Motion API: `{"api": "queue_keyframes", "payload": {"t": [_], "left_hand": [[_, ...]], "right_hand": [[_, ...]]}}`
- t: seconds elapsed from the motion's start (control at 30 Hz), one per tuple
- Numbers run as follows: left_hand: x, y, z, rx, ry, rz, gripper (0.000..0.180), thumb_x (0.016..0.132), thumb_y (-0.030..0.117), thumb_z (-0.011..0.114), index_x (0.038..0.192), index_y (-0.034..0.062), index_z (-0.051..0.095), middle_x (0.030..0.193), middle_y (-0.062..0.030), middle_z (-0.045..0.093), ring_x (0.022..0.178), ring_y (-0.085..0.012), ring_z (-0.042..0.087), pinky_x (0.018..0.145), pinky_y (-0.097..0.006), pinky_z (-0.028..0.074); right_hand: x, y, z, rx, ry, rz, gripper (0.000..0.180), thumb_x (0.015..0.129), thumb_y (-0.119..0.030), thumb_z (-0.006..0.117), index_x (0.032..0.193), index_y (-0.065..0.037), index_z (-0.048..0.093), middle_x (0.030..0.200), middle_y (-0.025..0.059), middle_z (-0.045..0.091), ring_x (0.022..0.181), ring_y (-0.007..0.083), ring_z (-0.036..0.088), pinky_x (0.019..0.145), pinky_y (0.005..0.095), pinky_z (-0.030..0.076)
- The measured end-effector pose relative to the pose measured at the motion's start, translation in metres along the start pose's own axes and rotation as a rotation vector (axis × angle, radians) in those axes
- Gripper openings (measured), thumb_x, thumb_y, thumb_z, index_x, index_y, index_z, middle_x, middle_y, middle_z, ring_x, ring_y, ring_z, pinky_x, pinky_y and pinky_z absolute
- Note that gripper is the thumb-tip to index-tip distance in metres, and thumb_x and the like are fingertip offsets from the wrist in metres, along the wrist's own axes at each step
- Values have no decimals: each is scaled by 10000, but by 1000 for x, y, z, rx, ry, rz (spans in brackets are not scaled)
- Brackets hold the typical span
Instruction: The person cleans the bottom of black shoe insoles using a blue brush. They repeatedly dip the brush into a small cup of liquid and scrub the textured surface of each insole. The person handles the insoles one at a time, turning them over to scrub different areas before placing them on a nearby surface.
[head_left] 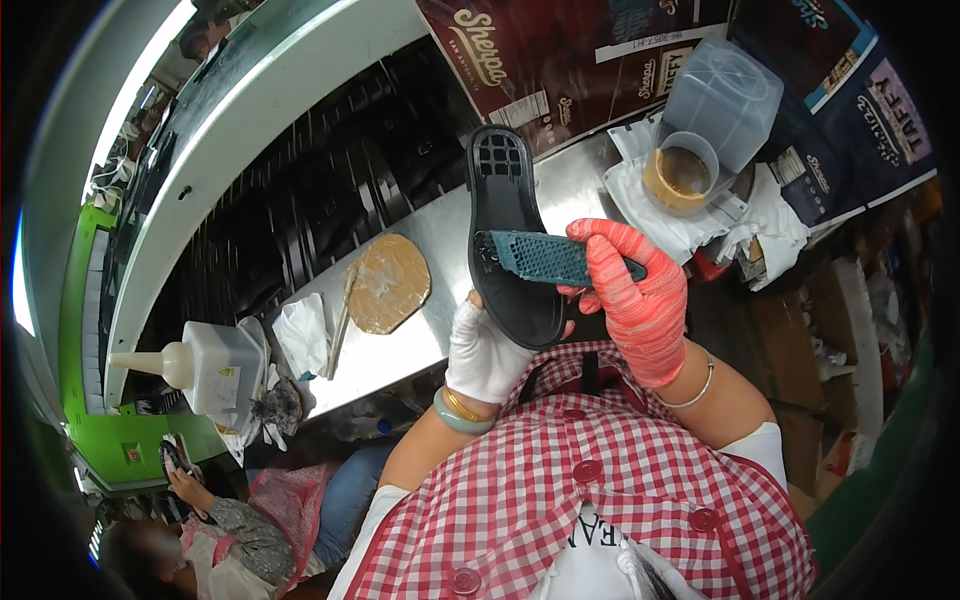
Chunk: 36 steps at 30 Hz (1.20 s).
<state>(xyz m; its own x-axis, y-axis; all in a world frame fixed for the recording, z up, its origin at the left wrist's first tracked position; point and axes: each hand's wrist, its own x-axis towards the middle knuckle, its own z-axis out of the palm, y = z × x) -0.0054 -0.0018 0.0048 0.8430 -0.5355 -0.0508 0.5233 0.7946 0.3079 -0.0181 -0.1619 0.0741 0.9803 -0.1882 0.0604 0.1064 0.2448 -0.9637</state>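
Note:
My left hand (pixel 485 355), in a white glove with bare fingertips, grips a black shoe sole (pixel 503 205) by its lower end. The sole is tilted up in front of me, its hollow inner side facing me and a grid of square recesses at the far end. My right hand (pixel 640 300), in a coral knitted glove, is closed around a dark teal brush (pixel 550 259) with a textured handle. The brush's tip lies over the inside of the sole, near its middle. Whether the bristles touch the sole is hard to make out.
On the metal bench lie a round brown disc (pixel 390 285), a thin stick (pixel 342 325) and white paper (pixel 302 335). A nozzle bottle (pixel 215 370) stands left. A cup (pixel 682 172) and clear container (pixel 728 95) sit right. Black soles (pixel 330 180) fill the machine opening. A co-worker (pixel 250 530) is lower left.

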Motion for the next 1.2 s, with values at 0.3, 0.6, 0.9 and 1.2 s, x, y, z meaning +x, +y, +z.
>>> {"api": "queue_keyframes", "payload": {"t": [0.3, 0.6, 0.9, 1.2], "left_hand": [[-7, 4, 8, 106, -59, -68, 738, 798, 374, 669, 1375, 69, 325, 1345, -186, 412, 1234, -453, 392, 925, -570, 448], [-7, 3, 4, 170, -86, -92, 808, 761, 403, 704, 1382, 64, 313, 1345, -172, 412, 1212, -441, 424, 866, -523, 509], [-5, 3, -2, 120, -7, -50, 672, 826, 411, 630, 1352, 89, 366, 1338, -159, 438, 1195, -336, 478, 884, -537, 487], [-1, 6, -8, 58, -18, -31, 578, 872, 443, 548, 1308, 83, 425, 1263, -150, 507, 1090, -312, 548, 789, -505, 526]], "right_hand": [[21, -19, -6, -6, 48, -158, 205, 914, -149, 560, 1032, 8, 621, 881, 63, 664, 686, 105, 650, 524, 185, 479], [39, -33, -12, 1, 51, -144, 209, 921, -178, 545, 1011, -8, 626, 827, 58, 659, 655, 94, 643, 486, 176, 445], [6, -17, -12, 28, -75, 77, 221, 920, -205, 551, 1007, -18, 631, 787, 54, 650, 627, 80, 619, 497, 176, 461], [1, -14, -9, -57, -105, 183, 223, 911, -205, 550, 979, -18, 650, 746, 46, 647, 618, 70, 614, 503, 171, 448]]}}
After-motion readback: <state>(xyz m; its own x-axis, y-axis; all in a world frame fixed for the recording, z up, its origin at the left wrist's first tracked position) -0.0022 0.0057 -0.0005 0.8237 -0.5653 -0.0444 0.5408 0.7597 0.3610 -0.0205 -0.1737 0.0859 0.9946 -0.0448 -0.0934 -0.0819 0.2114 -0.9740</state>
